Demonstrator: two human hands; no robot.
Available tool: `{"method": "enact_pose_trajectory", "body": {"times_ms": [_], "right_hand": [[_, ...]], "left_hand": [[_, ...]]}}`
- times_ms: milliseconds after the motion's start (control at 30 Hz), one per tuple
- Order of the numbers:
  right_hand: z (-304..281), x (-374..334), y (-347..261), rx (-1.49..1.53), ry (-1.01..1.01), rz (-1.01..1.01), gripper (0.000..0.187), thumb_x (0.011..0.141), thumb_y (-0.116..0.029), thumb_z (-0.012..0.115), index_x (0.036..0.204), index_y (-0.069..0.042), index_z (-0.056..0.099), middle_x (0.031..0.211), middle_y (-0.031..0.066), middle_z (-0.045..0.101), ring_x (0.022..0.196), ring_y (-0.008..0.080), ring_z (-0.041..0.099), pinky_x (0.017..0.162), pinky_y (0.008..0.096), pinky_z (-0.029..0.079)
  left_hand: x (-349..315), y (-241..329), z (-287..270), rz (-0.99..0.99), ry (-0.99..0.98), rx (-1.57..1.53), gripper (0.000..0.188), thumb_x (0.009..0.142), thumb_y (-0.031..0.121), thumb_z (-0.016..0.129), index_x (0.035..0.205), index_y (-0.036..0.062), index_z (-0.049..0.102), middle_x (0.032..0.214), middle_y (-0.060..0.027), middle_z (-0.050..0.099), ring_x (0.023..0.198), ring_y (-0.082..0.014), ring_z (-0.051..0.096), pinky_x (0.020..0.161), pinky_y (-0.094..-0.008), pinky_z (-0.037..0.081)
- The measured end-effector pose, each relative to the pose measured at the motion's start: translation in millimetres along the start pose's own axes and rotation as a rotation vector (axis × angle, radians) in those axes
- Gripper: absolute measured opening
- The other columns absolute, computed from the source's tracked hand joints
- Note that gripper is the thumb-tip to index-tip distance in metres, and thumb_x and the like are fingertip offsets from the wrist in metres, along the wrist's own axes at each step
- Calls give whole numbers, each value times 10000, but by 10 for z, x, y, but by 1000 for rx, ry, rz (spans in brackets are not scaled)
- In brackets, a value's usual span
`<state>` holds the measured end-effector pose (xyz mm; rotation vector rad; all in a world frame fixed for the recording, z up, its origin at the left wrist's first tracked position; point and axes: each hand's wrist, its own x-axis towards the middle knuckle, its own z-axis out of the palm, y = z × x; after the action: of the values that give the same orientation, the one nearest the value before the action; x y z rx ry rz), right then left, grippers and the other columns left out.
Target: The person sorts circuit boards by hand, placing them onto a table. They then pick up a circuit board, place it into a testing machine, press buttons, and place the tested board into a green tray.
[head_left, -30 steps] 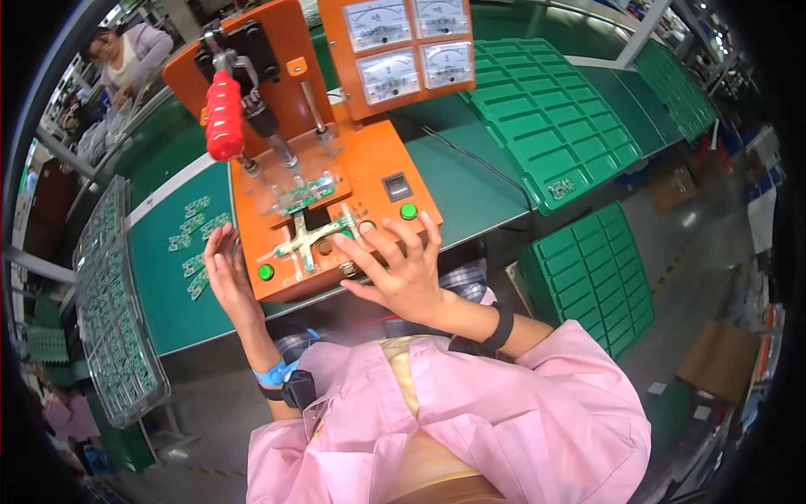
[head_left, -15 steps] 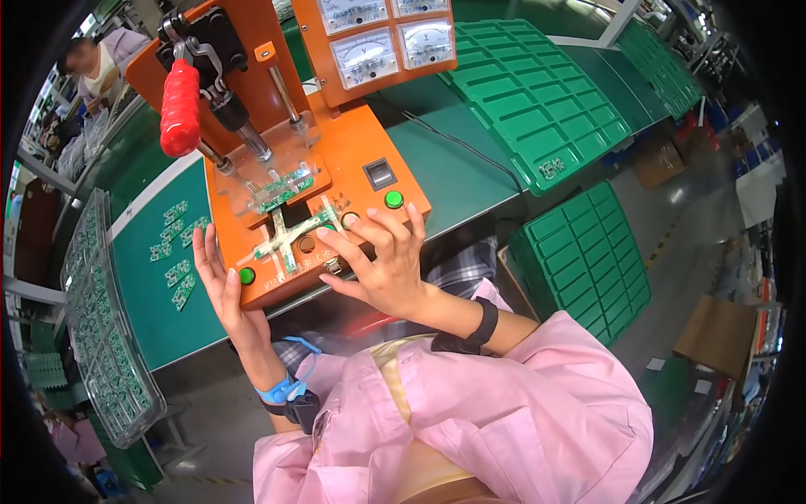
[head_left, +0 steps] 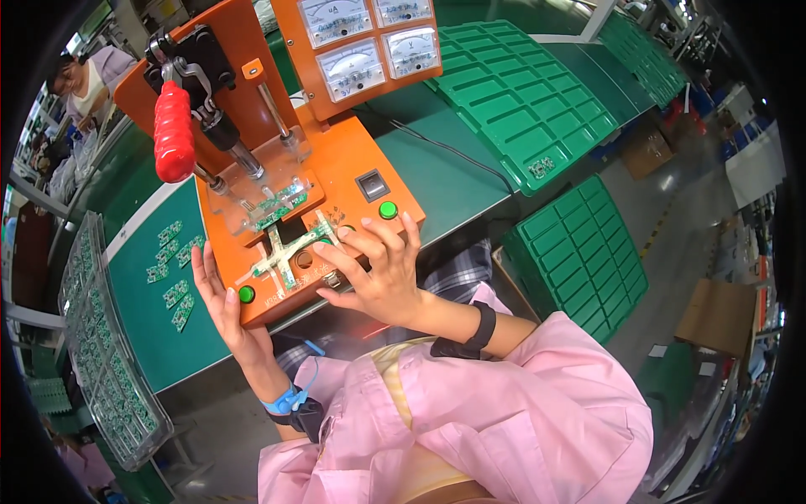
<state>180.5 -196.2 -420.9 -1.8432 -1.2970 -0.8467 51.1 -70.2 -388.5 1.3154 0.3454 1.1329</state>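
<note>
My left hand (head_left: 233, 315) is open, its fingers stretched along the left side of an orange test fixture (head_left: 353, 160), close to a green button (head_left: 246, 294). My right hand (head_left: 386, 273) is spread over the fixture's front right part. Its fingertips are near a cross-shaped piece with tape and green circuit board (head_left: 290, 252) and below another green button (head_left: 388, 210). Whether those fingertips touch the fixture I cannot tell. A clear plate (head_left: 243, 206) sits over a green circuit board (head_left: 281, 206) behind the cross. Above it stands a toggle clamp with a red handle (head_left: 174, 134).
Several small circuit boards (head_left: 176, 294) lie left of the fixture, beside a clear tray of boards (head_left: 109, 353). Analog meters (head_left: 351, 71) stand behind. A green tray (head_left: 520, 92) holds one board at right; stacked green trays (head_left: 579, 260) sit lower. Someone sits far left.
The whole view has shifted slightly, so the fixture appears a little further left and lower. Both hands keep nearly the same pose at the fixture.
</note>
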Motion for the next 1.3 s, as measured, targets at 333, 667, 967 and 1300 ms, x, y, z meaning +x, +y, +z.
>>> {"method": "enact_pose_trajectory", "body": {"times_ms": [333,667,967,1300], "right_hand": [[58,-8,8,-10,45,-6,530,624,-487,679,1084,-248,566,1041,21,435,1091,238,365,1008,520,145],[49,-24,6,-15,37,-17,533,632,-491,675,1088,-241,560,1040,27,429,1093,240,364,1012,519,144],[-171,80,-22,92,-76,27,489,648,-459,681,1058,-212,580,1051,45,431,1070,246,387,999,521,160],[-65,769,899,1071,-502,683,257,778,-177,667,1009,-104,580,1026,66,472,888,128,535,694,227,473]], "left_hand": [[36,72,42,-34,23,10,746,717,63,545,1368,20,183,1393,-164,227,1287,-254,259,1047,-374,253],[18,70,21,-28,47,-11,732,695,20,540,1353,15,221,1387,-154,240,1284,-248,264,1050,-369,246],[-35,70,28,-52,47,-120,701,767,151,535,1365,25,190,1385,-156,236,1300,-256,223,1064,-370,195],[15,45,2,-36,41,-17,714,788,224,528,1375,34,169,1382,-187,226,1312,-254,197,1061,-353,178]]}}
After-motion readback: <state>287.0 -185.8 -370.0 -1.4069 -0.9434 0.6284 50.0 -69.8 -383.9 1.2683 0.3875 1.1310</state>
